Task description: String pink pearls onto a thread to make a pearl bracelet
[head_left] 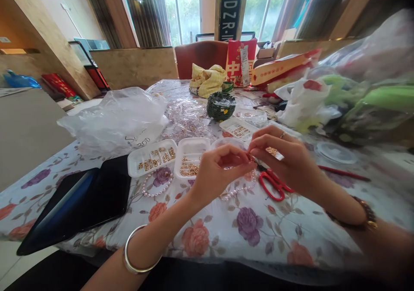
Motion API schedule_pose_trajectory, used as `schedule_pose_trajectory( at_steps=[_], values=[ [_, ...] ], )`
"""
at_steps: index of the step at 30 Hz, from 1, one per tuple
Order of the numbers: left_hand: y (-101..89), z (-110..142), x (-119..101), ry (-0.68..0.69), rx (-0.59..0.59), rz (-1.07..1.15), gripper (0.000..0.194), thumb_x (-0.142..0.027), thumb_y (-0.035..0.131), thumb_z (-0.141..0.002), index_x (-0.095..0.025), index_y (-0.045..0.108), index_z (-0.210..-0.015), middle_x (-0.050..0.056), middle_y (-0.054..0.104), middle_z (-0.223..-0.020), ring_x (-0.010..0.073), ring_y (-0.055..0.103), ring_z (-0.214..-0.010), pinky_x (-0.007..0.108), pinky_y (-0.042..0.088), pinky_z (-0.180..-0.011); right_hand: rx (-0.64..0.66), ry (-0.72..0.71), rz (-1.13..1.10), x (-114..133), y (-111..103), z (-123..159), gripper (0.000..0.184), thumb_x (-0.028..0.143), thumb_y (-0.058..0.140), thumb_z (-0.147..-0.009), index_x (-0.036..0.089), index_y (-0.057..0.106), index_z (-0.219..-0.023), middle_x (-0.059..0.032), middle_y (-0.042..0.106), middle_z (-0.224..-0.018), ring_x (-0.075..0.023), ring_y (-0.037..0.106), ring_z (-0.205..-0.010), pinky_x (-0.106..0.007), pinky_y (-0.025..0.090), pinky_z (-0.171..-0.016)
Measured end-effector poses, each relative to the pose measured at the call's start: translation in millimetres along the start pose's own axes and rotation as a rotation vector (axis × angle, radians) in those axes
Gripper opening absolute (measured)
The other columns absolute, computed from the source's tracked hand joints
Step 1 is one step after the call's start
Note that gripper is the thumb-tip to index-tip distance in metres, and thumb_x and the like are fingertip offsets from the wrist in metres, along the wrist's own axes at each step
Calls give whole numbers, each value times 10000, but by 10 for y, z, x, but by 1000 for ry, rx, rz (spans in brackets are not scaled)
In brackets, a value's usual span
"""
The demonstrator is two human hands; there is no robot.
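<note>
My left hand [221, 168] is closed in a pinch, thumb and forefinger tips meeting my right hand's fingertips. My right hand [286, 157] is pinched too, its fingers bent downward. Whatever sits between the fingertips is too small to make out. Below the hands curves a strand of pale pink pearl beads [238, 192]; I cannot tell whether it hangs from the fingers or lies on the cloth. Red-handled scissors [273, 186] lie just under my right hand. Left of my left hand are a pearl bracelet [157, 194] and a white tray of gold beads [176, 150].
A compartment tray [131, 170] of gold beads stands near a black tablet-like slab [111, 191]. Behind are a plastic bag [113, 114], a dark green woven basket [221, 107] and another bead tray [231, 122]. A red pen-like stick [344, 172] and full bags [310, 101] occupy the right.
</note>
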State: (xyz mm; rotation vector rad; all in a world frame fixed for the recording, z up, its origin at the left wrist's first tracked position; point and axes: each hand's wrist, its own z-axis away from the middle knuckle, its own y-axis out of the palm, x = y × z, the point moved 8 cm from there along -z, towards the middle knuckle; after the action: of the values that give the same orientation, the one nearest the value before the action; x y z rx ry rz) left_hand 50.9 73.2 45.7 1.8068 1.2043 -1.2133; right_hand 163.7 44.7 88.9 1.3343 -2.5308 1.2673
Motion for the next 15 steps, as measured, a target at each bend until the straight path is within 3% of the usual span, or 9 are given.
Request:
schedule_pose_trajectory(
  at_steps=[4, 8, 12, 15],
  values=[
    [25, -16, 22, 19, 51, -13, 123, -193, 706, -669, -194, 702, -792, 19, 697, -835, 114, 647, -742, 227, 561, -684, 25, 51, 108, -67, -51, -16, 96, 285, 516, -863, 221, 588, -864, -17, 576, -884, -132, 570, -780, -277, 444, -713],
    [34, -25, 24, 43, 67, -1, 142, -187, 682, -688, -197, 716, -825, 40, 690, -898, 130, 646, -787, 244, 566, -688, 41, 241, 251, -351, -277, 69, 224, 379, 468, -876, 199, 600, -868, -23, 627, -751, -129, 579, -602, -262, 426, -563],
    [32, -30, 38, 30, 69, 12, 180, -192, 680, -687, -196, 713, -864, 50, 677, -942, 112, 640, -734, 233, 564, -643, 302, 296, 419, -731, -361, 413, 361, 496, 471, -844, 199, 636, -720, -26, 615, -545, -140, 535, -449, -262, 355, -444],
    [13, -36, 48, 12, 51, 14, 206, -203, 682, -680, -196, 710, -884, 56, 673, -973, 94, 633, -684, 221, 558, -613, 305, 305, 438, -979, -481, 744, 339, 496, 584, -767, 207, 621, -594, -32, 587, -480, -148, 516, -414, -259, 332, -401]
  ],
)
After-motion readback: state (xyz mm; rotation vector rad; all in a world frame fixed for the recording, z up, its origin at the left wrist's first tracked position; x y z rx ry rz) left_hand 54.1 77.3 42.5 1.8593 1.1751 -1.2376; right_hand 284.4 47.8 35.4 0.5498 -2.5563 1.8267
